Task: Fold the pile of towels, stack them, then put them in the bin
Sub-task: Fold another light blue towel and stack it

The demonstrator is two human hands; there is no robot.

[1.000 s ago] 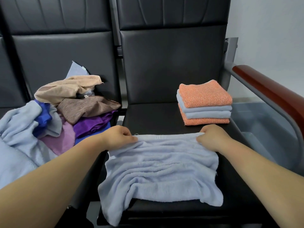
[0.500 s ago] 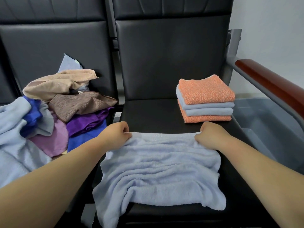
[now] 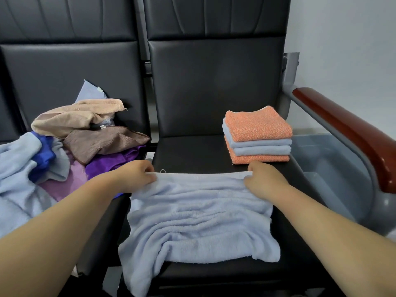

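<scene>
Pinching far corners of the light blue towel [image 3: 199,215] on the seat [image 3: 192,155], left hand [image 3: 135,176] and right hand [image 3: 265,181] are stretching its edge nine to three; the folded stack [image 3: 257,136] is lying at one o'clock, nearer the right.

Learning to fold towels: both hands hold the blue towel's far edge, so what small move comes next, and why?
Probably fold the light blue towel in half, far edge drawn back onto the near edge: the left hand and right hand pinch its far corners, and it lies spread unfolded on the seat.
</scene>
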